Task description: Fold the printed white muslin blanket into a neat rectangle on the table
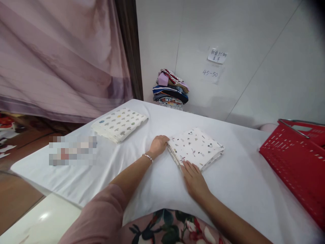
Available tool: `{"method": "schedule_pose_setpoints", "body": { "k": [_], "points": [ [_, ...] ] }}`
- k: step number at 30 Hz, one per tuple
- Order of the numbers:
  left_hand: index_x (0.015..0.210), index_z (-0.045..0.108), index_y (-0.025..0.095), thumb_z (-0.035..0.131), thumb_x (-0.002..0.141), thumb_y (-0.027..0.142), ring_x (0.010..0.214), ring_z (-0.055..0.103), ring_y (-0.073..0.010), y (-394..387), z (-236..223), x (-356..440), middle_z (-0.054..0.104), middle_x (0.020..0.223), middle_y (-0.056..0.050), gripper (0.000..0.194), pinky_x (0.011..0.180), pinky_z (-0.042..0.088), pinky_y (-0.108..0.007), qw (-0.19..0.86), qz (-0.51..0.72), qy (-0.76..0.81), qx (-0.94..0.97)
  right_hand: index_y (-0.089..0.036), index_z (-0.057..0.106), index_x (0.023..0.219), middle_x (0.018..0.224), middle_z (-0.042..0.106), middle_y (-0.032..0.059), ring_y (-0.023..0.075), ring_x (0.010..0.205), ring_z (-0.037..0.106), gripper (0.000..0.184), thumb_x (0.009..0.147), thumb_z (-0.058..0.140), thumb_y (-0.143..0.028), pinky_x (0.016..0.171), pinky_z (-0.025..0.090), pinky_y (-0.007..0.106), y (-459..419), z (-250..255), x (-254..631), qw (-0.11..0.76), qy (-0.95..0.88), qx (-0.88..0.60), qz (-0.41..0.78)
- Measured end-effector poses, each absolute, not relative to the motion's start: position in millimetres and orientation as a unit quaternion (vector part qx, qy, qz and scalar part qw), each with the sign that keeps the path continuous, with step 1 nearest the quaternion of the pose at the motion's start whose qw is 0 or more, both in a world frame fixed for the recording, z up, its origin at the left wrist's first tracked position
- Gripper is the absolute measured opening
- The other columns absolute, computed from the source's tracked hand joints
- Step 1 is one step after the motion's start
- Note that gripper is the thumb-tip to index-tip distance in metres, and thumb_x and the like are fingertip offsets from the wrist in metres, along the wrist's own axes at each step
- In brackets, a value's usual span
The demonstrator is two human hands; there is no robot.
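A folded white cloth with small printed shapes (196, 146) lies on the white-covered table (142, 176) in front of me. My left hand (158, 145), with a bracelet on the wrist, has its fingers curled round the cloth's left edge. My right hand (194, 179) lies flat with fingers stretched out against the cloth's near edge. A second folded cloth with a grey and yellow print (120, 124) rests further left on the table, away from both hands.
A red plastic basket (297, 162) stands at the table's right side. A pile of folded colourful fabrics (170, 89) sits by the white wall behind the table. Pink curtain (61, 57) hangs at left. Paper notes (217, 56) are stuck on the wall.
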State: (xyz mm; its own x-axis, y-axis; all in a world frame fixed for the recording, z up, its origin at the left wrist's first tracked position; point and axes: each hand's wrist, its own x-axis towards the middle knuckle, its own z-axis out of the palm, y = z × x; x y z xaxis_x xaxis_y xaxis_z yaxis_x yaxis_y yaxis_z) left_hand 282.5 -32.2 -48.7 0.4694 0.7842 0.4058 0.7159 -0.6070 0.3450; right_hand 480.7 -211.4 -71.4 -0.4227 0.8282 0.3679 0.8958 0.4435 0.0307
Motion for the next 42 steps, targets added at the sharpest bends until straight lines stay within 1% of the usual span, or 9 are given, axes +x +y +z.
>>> {"method": "schedule_pose_setpoints", "body": {
  "k": [7,11,17,20,25,28,35,40,42],
  "points": [
    [0.094,0.064,0.02,0.047,0.072,0.008,0.094,0.058,-0.0185,-34.5,-52.3,283.6,0.065,0.099,-0.004,0.03,0.086,0.043,-0.031,0.096,0.272,0.496,0.819,-0.008,0.052,0.124,0.136,0.044,0.016,0.0268,0.13,0.033,0.048,0.078,0.04,-0.002,0.103,0.031,0.044,-217.6,-79.2,483.3,0.162,-0.846,-0.493,-0.124],
    [0.095,0.065,0.02,0.047,0.071,0.01,0.091,0.059,-0.016,-35.9,-40.8,282.2,0.064,0.101,-0.003,0.031,0.084,0.045,-0.026,0.186,0.278,0.505,0.795,-0.008,0.052,0.124,0.135,0.045,0.0161,0.0267,0.131,0.032,0.049,0.078,0.039,-0.001,0.103,0.031,0.045,-217.0,-80.5,482.8,0.18,-0.844,-0.49,-0.124],
    [0.115,0.058,0.02,0.05,0.079,0.043,0.09,0.06,-0.0179,-37.6,-33.4,289.3,0.064,0.106,-0.005,0.044,0.081,0.045,-0.027,0.31,0.264,0.613,0.677,-0.009,0.052,0.124,0.136,0.044,0.0158,0.0257,0.132,0.029,0.051,0.076,0.039,0.0,0.103,0.031,0.047,-216.2,-80.9,480.9,0.181,-0.843,-0.495,-0.109],
    [0.115,0.057,0.018,0.055,0.074,0.051,0.098,0.058,-0.0215,-34.0,-31.7,299.5,0.063,0.111,-0.008,0.053,0.081,0.043,-0.028,0.293,0.219,0.615,0.699,-0.01,0.051,0.125,0.136,0.043,0.016,0.0257,0.132,0.029,0.052,0.076,0.04,0.0,0.103,0.032,0.048,-215.5,-80.0,480.9,0.18,-0.842,-0.497,-0.105],
    [0.102,0.061,0.02,0.056,0.073,0.041,0.075,0.06,-0.0161,-25.6,-19.3,304.3,0.067,0.083,-0.002,0.036,0.065,0.042,-0.023,0.286,0.243,0.608,0.7,-0.012,0.046,0.13,0.139,0.041,0.0142,0.0247,0.131,0.031,0.053,0.078,0.039,-0.002,0.103,0.033,0.046,-205.3,-72.3,484.2,0.153,-0.855,-0.488,-0.083],
    [0.101,0.061,0.021,0.054,0.074,0.042,0.072,0.06,-0.0159,-30.2,-19.5,293.0,0.065,0.078,-0.001,0.035,0.062,0.041,-0.023,0.259,0.271,0.63,0.68,-0.014,0.046,0.13,0.14,0.04,0.0115,0.023,0.13,0.034,0.052,0.08,0.037,-0.001,0.104,0.032,0.044,-196.7,-66.3,486.9,0.135,-0.862,-0.483,-0.07],
    [0.103,0.058,0.02,0.049,0.078,0.047,0.079,0.061,-0.0207,-52.3,-27.9,265.7,0.065,0.086,-0.005,0.038,0.066,0.044,-0.028,0.234,0.195,0.66,0.687,-0.014,0.049,0.127,0.138,0.044,0.0106,0.022,0.128,0.036,0.046,0.083,0.037,-0.004,0.105,0.031,0.044,-196.8,-65.5,487.7,0.15,-0.87,-0.466,-0.061],
    [0.11,0.056,0.018,0.05,0.081,0.032,0.11,0.05,-0.0268,-68.6,-17.0,284.4,0.058,0.114,-0.012,0.033,0.091,0.039,-0.039,0.024,0.254,0.546,0.798,-0.015,0.046,0.13,0.141,0.039,0.0113,0.0229,0.132,0.03,0.051,0.08,0.04,-0.006,0.107,0.027,0.046,-204.3,-66.7,481.0,0.139,-0.861,-0.487,-0.041],
    [0.114,0.054,0.019,0.05,0.083,0.03,0.117,0.045,-0.0257,-79.0,-17.7,299.8,0.054,0.121,-0.012,0.032,0.098,0.034,-0.041,-0.001,0.282,0.45,0.847,-0.014,0.046,0.13,0.143,0.036,0.0113,0.0235,0.133,0.028,0.05,0.081,0.04,-0.007,0.108,0.025,0.046,-209.6,-62.0,478.1,0.137,-0.858,-0.493,-0.026]
  ]
}}
